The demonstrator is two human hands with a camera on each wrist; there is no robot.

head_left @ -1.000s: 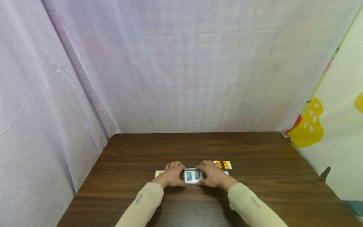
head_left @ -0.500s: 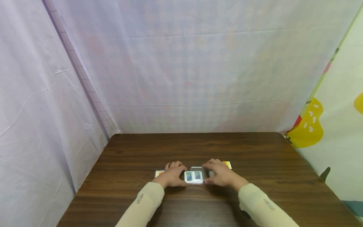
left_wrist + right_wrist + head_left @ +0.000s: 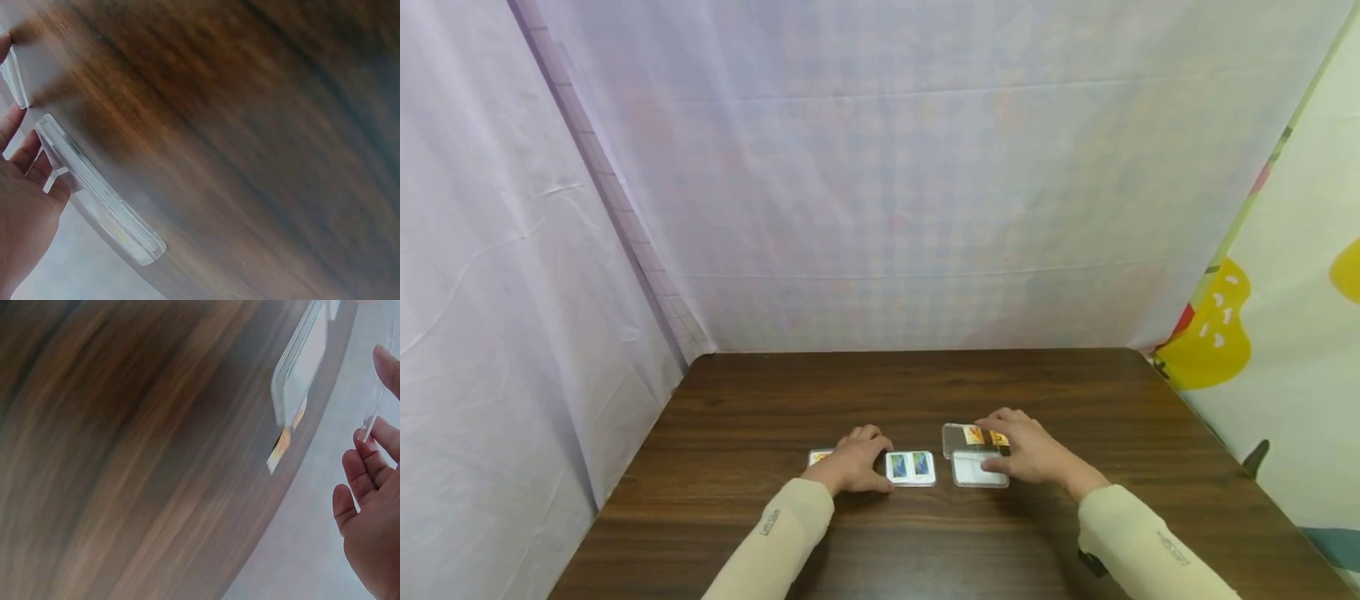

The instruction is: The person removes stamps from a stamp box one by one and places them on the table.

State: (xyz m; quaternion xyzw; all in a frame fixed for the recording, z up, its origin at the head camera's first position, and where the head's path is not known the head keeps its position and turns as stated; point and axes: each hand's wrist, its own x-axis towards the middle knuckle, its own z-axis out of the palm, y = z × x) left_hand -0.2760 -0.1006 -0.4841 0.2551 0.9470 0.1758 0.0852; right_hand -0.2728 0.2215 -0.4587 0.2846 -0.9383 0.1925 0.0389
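In the head view my left hand [image 3: 853, 462] holds the left edge of a small case base [image 3: 911, 469] between thumb and fingers. Two blue-green, stamp-like pictures lie in this base on white. My right hand [image 3: 1026, 446] pinches a clear plastic lid [image 3: 955, 440], raised off the table in the right wrist view. Below the lid lies a case with a white insert [image 3: 972, 471]. Two orange stamp-like pieces [image 3: 974, 435] show through the lid, partly behind my fingers. Under my left hand another clear case [image 3: 103, 187] is mostly hidden in the head view.
Everything lies on a brown wood-grain table [image 3: 760, 400]. Pale curtains [image 3: 887, 208] hang behind it and at the left, and a fruit-patterned cloth [image 3: 1285, 375] hangs at the right.
My right hand has lifted the clear lid off the middle case and carried it right, over the right case and orange pieces. The left hand has stayed at the middle case.
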